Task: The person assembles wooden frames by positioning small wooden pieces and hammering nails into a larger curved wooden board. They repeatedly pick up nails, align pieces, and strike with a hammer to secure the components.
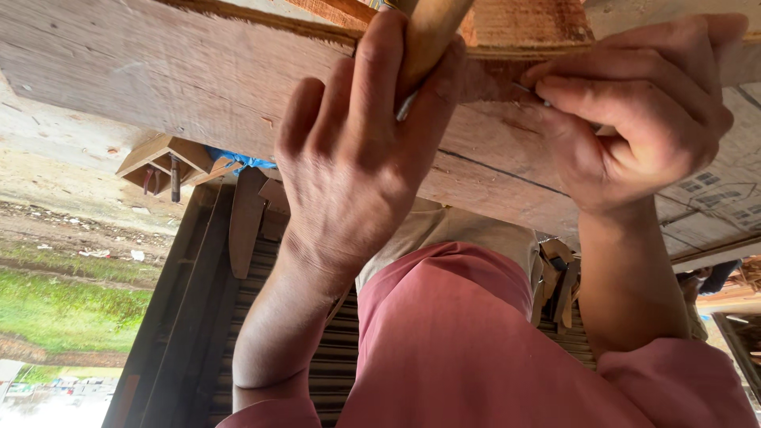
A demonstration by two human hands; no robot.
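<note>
Head view: left hand (349,150) wrapped tight round a wooden tool handle (428,36), its long axis running up and away, slightly rightward. Right hand (634,111) just right of it, fingers pinched closed on a small thin metal piece (529,91) against the rough wooden plank (182,71). Handle lies nearer the left hand.

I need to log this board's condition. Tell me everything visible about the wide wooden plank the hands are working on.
The wooden plank is broad, pale brown and rough-sawn, with coarse grain, scuffs and a reddish patch near the hands. A dark crack runs slantwise across it. It spans the whole frame. The left hand, gripping a wooden handle, is in front of it; the right hand pinches a thin metal piece against its surface.
</note>
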